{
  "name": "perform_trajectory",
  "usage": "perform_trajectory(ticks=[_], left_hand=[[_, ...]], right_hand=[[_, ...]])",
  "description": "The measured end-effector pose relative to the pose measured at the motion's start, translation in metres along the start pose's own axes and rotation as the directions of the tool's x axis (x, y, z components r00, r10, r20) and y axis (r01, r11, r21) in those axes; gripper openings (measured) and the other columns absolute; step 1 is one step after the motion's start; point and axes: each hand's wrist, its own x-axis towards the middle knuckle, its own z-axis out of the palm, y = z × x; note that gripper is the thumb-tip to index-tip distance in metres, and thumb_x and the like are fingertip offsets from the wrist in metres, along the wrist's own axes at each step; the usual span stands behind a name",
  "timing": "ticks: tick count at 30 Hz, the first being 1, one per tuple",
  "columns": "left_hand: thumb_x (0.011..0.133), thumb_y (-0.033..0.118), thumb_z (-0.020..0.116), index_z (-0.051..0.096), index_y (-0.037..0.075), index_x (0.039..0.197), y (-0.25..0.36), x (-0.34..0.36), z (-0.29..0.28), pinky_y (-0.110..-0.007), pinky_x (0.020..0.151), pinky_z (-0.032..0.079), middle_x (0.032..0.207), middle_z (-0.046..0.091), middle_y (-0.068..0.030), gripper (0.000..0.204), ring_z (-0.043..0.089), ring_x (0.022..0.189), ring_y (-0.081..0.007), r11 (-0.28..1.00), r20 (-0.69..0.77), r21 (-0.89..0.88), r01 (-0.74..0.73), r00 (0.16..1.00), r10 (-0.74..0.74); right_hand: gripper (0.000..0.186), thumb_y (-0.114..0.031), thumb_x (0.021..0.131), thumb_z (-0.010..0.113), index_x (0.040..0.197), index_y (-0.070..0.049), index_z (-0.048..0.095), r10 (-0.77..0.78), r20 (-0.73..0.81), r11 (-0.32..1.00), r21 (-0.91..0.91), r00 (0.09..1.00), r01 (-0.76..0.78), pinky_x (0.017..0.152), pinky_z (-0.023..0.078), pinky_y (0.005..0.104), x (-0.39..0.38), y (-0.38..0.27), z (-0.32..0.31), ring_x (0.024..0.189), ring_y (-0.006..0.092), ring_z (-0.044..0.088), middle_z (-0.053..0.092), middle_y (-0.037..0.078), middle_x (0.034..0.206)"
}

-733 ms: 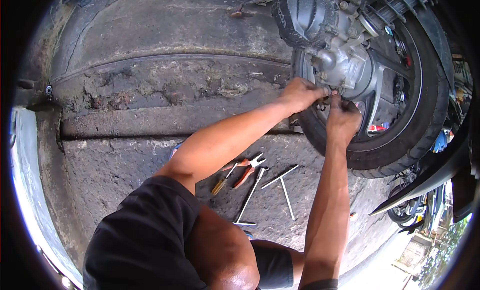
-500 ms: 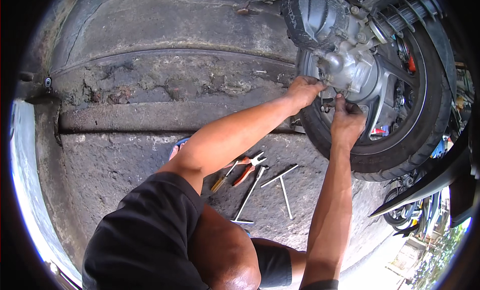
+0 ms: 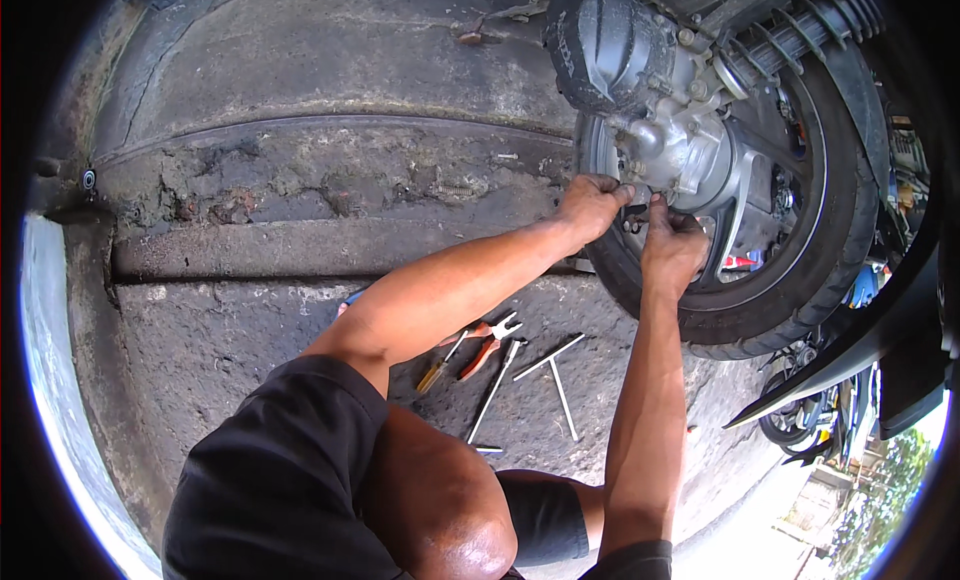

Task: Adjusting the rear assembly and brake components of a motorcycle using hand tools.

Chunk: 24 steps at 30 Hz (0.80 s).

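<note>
Grey, rough floor (image 3: 240,365) (pliers (image 3: 498,333) on it) near the wheel (image 3: 738,220)

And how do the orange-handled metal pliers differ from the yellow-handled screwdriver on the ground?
The orange-handled metal pliers have two spread handles; the yellow-handled screwdriver has one. The pliers end in a broad forked head, the screwdriver in a thin shaft. Both lie on rough grey ground.

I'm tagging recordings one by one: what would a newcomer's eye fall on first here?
Probably the large black-tyred wheel at upper right, with a grey metal casing overlapping it. Next, the left hand and right hand, fingers close together just below that casing. Then the orange-handled pliers on the ground between the forearms.
</note>
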Motion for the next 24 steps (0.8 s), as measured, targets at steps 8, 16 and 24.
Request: perform_trajectory(ticks=[8,16,24], left_hand=[[0.091,0.030,0.069,0.072,-0.003,0.100,0.004,-0.004,-0.001,-0.033,0.080,0.049,0.094,0.073,-0.0128,0.035,0.065,0.087,-0.0169,0.999,0.030,0.043,0.015,0.999,-0.017],[0.093,0.028,0.067,0.070,-0.006,0.103,-0.004,0.002,0.003,-0.031,0.079,0.049,0.093,0.072,-0.0124,0.036,0.064,0.085,-0.0163,1.000,0.022,-0.024,0.019,1.000,-0.019],[0.096,0.028,0.063,0.069,0.003,0.095,0.007,0.001,0.005,-0.029,0.059,0.049,0.074,0.062,-0.0004,0.026,0.056,0.062,-0.0111,0.933,0.140,-0.326,0.153,0.984,-0.112]], right_hand=[[0.040,-0.029,0.081,0.079,0.075,0.009,0.070,0.040,0.060,0.998,0.035,0.997,-0.043,0.064,0.051,0.0429,0.005,0.005,0.000,0.063,0.0347,0.068,0.068,0.023,0.067],[0.043,-0.030,0.079,0.081,0.073,0.010,0.069,0.045,-0.018,0.992,0.119,0.999,-0.043,0.059,0.046,0.0392,0.000,0.006,0.008,0.053,0.0228,0.056,0.064,0.015,0.058],[0.039,-0.029,0.077,0.082,0.076,0.008,0.071,0.096,-0.106,0.992,0.091,0.990,-0.086,0.063,0.051,0.0385,0.000,-0.001,0.012,0.059,0.0257,0.065,0.069,0.017,0.066]])
